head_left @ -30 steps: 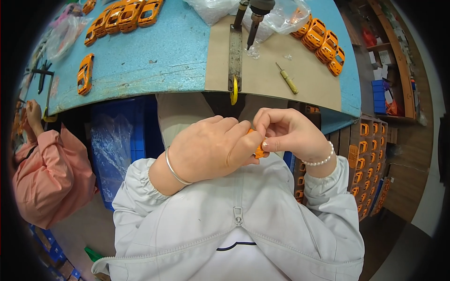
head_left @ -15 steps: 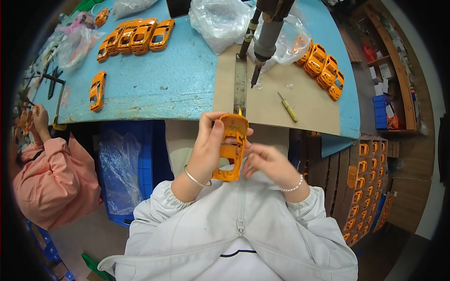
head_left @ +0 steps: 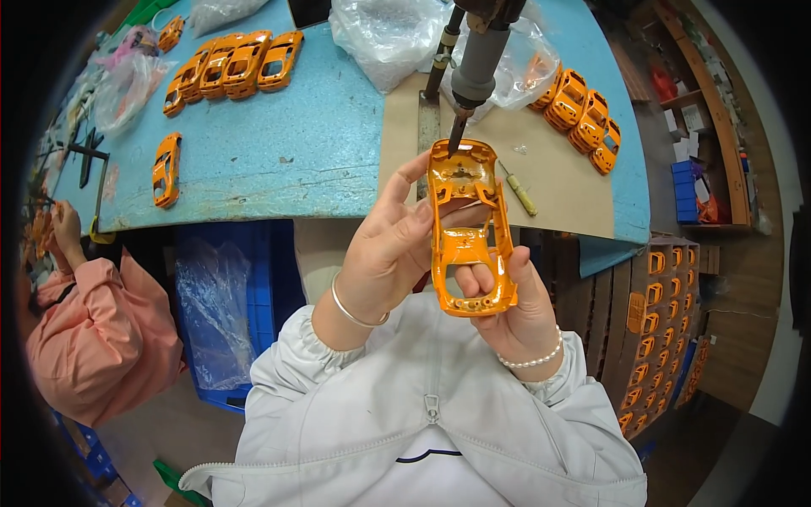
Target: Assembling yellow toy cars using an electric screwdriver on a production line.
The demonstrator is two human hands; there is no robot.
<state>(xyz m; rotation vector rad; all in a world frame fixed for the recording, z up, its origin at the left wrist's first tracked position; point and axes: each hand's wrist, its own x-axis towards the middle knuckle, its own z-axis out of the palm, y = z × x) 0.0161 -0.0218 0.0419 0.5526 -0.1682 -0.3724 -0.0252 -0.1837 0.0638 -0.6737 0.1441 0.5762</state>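
Main change: the orange car shell [head_left: 465, 245] goes from a one-hand hold to two. Half a second ago the left hand [head_left: 380, 253] has it alone, with the right hand [head_left: 525, 314] loose just beside its right edge; now both are on it. Left pinches the left side, thumb along the edge, fingers behind. Right grips the near right corner, thumb on the edge, fingers behind and showing through the near window opening. Shell also sits farther out: hollow side up, long axis near to far, far end overlapping the near edge of the bench [head_left: 279, 152] in view, right under the tip of the hanging power driver [head_left: 473, 80]. Can't tell if tip and shell touch. My read: the hold is steadier, and the piece is being presented to the driver rather than just turned over. Yellow-handled hand tool [head_left: 521, 196] lies on the bench to the right, untouched. Loose shells [head_left: 245, 63] far left are also out of this step.
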